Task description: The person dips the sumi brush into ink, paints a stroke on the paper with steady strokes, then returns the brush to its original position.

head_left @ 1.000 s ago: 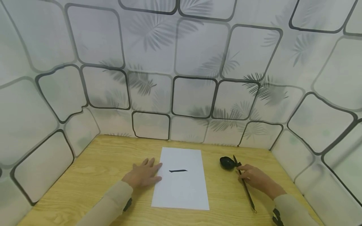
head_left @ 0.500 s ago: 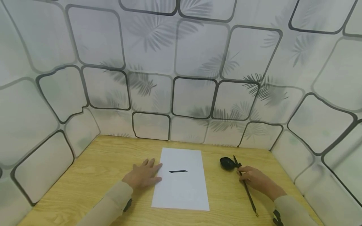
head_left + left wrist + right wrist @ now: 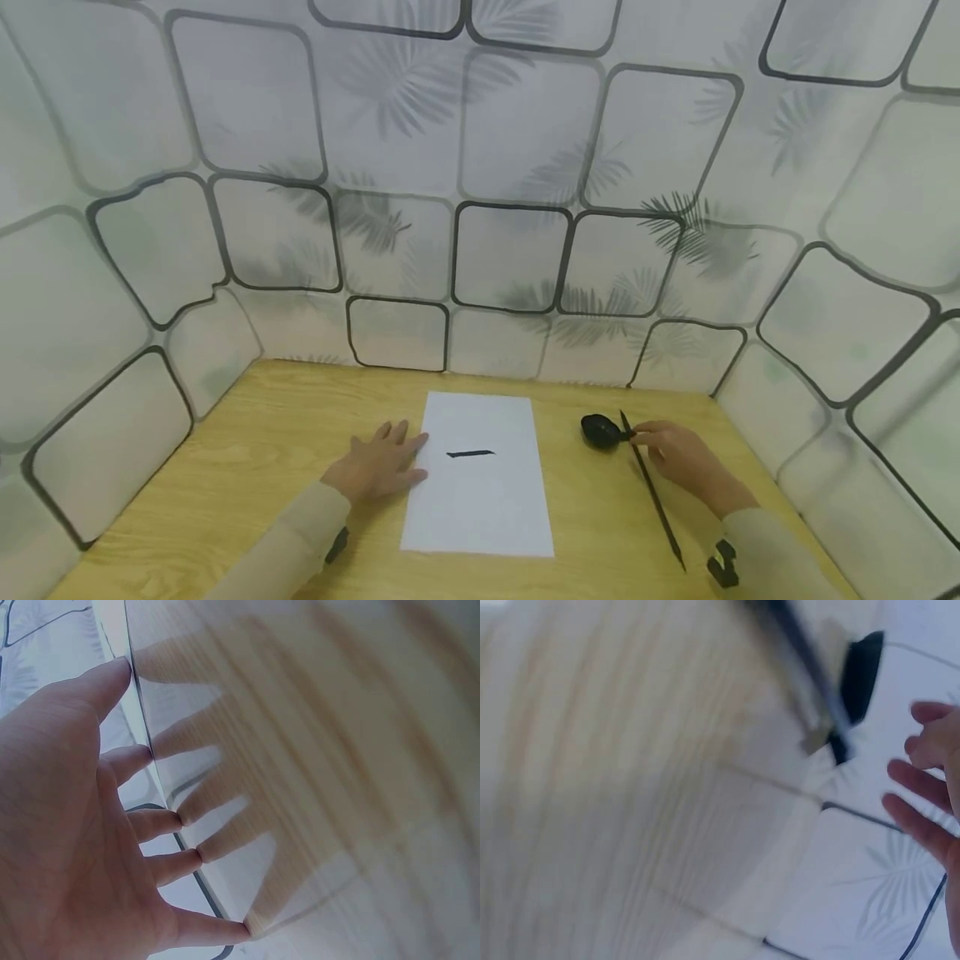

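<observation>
My left hand (image 3: 375,463) lies flat with fingers spread, thumb and fingertips at the left edge of a white sheet of paper (image 3: 480,508). A single black ink stroke (image 3: 471,454) runs across the paper. To the right, a calligraphy brush (image 3: 657,502) slants with its tip at the far end, beside a black oval ink dish (image 3: 601,431). My right hand (image 3: 684,460) is over the brush, fingertips near the dish's short handle. In the right wrist view, the loosely bent fingers (image 3: 919,784) stand apart from the blurred brush (image 3: 802,656).
The wood-grain table (image 3: 300,400) is bordered at the back and both sides by pale hangings (image 3: 510,258) with dark rounded outlines and leaf prints. Table surface shows between the paper and the ink dish.
My right hand has let go of the brush and shifted slightly away from me and to the right. The brush stays beside the dish. My left hand has kept its place.
</observation>
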A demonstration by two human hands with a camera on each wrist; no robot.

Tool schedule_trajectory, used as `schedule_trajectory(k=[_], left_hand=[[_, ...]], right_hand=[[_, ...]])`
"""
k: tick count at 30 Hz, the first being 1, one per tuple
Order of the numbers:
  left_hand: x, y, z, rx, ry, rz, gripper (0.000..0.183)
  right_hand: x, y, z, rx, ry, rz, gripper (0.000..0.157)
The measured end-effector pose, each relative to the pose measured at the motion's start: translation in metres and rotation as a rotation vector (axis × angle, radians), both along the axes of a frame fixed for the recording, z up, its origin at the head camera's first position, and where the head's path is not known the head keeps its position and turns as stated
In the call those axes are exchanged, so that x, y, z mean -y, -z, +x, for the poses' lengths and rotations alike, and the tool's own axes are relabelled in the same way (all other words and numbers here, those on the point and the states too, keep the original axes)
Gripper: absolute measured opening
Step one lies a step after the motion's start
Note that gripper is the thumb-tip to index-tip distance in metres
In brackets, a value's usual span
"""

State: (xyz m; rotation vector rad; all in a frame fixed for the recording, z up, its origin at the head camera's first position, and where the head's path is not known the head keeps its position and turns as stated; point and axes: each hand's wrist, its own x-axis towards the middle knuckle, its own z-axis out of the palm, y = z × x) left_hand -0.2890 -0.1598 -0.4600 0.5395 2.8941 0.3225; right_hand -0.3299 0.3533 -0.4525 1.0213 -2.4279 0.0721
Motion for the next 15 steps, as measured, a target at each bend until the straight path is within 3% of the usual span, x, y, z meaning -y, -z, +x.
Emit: schedule_trajectory(k=[3,6,12,15], left_hand=[[0.001,-0.001,-0.001,-0.001,-0.002,0.006,0.069],[0.001,0.0,-0.003,0.008,-0.004,0.006,0.07],[0.003,0.006,-0.002,0.044,-0.03,0.044,0.071],[0.004,0.003,0.001,0.025,-0.054,0.033,0.07]], right_hand=[[0.015,-0.002,-0.001,-0.08,0.044,-0.093,0.028],[0.033,-0.002,0.002,-0.065,0.105,-0.196,0.027],[0.071,-0.007,0.012,0.21,0.309,-0.32,0.028],[0.09,-0.011,0.015,0.286,0.336,-0.323,0.034]])
